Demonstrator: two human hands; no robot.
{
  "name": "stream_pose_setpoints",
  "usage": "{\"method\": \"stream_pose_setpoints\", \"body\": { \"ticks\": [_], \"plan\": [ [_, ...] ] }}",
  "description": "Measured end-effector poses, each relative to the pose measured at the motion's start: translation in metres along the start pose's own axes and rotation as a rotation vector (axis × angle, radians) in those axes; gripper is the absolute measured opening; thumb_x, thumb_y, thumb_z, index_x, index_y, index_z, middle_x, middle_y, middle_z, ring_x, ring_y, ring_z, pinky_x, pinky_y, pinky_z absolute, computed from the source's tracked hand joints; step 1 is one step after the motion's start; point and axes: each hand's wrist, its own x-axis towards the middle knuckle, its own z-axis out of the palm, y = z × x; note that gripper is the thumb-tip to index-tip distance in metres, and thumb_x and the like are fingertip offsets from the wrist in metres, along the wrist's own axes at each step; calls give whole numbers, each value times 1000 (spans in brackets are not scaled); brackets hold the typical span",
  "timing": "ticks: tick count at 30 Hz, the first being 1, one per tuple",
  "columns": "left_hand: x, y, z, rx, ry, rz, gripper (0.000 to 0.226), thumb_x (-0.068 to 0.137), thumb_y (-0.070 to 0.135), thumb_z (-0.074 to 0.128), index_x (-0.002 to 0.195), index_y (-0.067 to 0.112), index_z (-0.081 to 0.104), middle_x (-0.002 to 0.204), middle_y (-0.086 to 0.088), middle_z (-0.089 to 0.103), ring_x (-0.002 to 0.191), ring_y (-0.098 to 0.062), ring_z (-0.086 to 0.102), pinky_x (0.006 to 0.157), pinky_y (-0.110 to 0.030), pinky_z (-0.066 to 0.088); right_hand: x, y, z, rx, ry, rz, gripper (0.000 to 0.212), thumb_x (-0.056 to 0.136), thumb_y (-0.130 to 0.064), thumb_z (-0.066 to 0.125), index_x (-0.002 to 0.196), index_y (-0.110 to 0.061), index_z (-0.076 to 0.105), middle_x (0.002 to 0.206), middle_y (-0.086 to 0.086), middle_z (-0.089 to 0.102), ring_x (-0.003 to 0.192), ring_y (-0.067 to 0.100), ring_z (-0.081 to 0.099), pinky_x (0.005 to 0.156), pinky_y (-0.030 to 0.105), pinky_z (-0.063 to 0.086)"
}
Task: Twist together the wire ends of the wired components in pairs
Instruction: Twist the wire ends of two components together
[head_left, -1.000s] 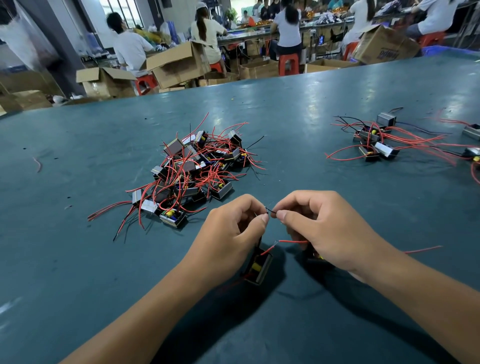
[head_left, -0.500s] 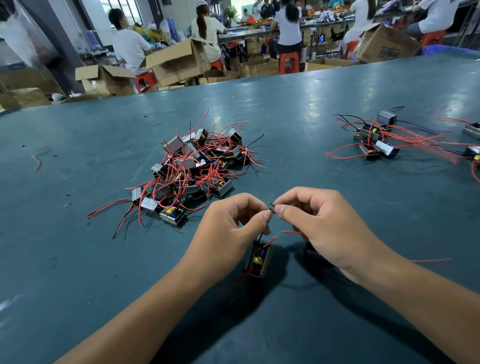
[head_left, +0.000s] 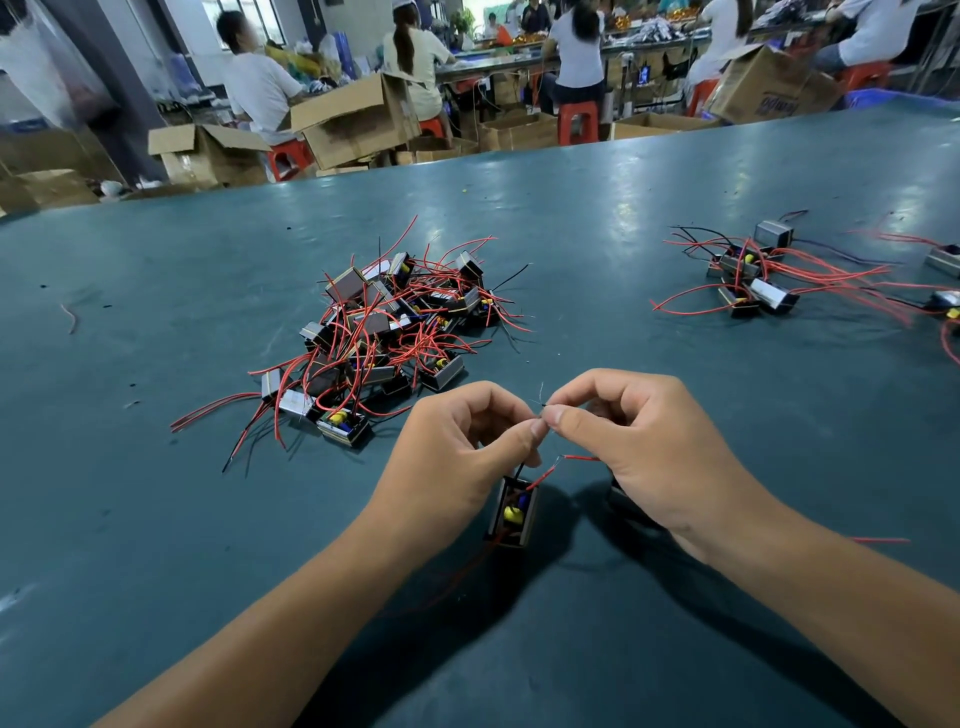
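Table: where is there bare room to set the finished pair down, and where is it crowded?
Bare table lies between the big pile and the right cluster, and again left of the pile toward the near edge. Crowded: the two heaps, whose red leads spread outward, and the spot under the left hand and right hand, where a component hangs.

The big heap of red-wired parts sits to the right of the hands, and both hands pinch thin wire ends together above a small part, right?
Not quite. The head view shows the big heap to the left of the hands, farther up the table. The rest holds: the left hand and right hand pinch the wire ends above a small part.
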Motion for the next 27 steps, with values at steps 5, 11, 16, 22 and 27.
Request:
{"method": "stream_pose_setpoints", "body": {
  "ticks": [5,11,16,22,27],
  "plan": [
    [-1,-1,1,14,1,10,8,89,17,73,85,10,69,69,-2,71,67,-12,65,68,-28,52,0,0,0,12,1,10,10,86,-22,72,76,-20,72,58,4,40,54,12,31,48,19,27],
    [-1,-1,0,67,-9,32,6,90,13,73,85,13,69,69,1,71,66,-10,65,66,-26,52,1,2,1,53,1,13,11,86,-18,72,75,-16,72,54,-1,40,53,11,34,52,20,34],
    [-2,1,1,104,-20,72,5,90,12,73,86,12,70,70,1,70,63,-6,61,61,-17,47,0,2,2,59,13,5,12,86,-13,71,74,-12,70,51,-7,47,51,5,40,54,16,39],
    [-4,3,-2,192,46,128,2,91,15,73,90,16,71,77,2,72,71,-9,65,65,-18,48,-1,2,4,53,58,-44,14,87,-12,70,73,-13,67,54,-5,50,54,9,38,53,21,35],
    [3,4,-18,624,147,536,22,88,9,72,109,16,72,98,5,66,87,-16,61,79,-29,47,0,-1,-1,47,-35,-70,15,88,-9,69,74,-13,67,51,-13,45,48,4,35,49,12,30]
  ]
}}
